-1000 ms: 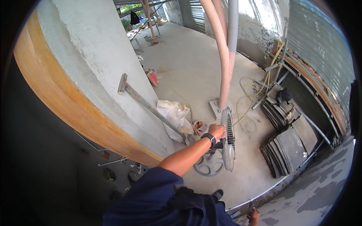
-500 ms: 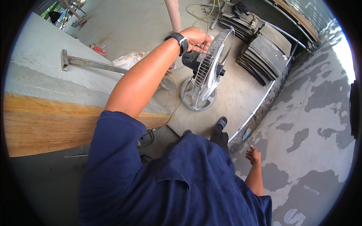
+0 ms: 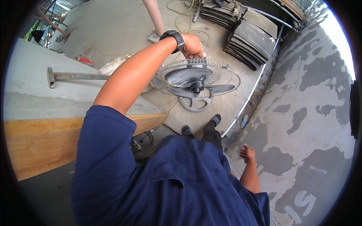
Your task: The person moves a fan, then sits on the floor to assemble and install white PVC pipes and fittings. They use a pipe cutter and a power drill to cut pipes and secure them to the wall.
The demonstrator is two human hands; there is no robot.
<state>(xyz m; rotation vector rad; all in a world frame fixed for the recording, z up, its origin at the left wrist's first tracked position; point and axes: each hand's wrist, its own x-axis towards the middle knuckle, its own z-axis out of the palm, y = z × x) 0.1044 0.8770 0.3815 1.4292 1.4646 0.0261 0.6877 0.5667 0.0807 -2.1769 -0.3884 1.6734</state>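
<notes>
In the upper middle, a grey standing fan (image 3: 196, 87) faces me, with dark blades behind a round wire cage and a ring-shaped base (image 3: 195, 105) on the floor. My left hand (image 3: 193, 46), a black watch on its wrist, reaches out to the top rear of the fan. Its fingers curl down behind the cage rim and grip the fan there; the exact part they hold is hidden. At my right side, low by the patchy wall, hangs my right hand (image 3: 247, 153). It holds nothing, its fingers loosely bent and apart.
A wooden board (image 3: 45, 141) edges the raised concrete at left, where a metal post (image 3: 75, 76) lies. Stacked dark curved sheets (image 3: 250, 41) stand beyond the fan. A pale pipe (image 3: 249, 100) runs along the patchy grey wall (image 3: 294, 124). A second fan (image 3: 143, 141) sits low near me.
The fan's head has turned from side-on to face me, my left hand staying on its top rear. My right hand still hangs at my side. The whole view has shifted slightly.
</notes>
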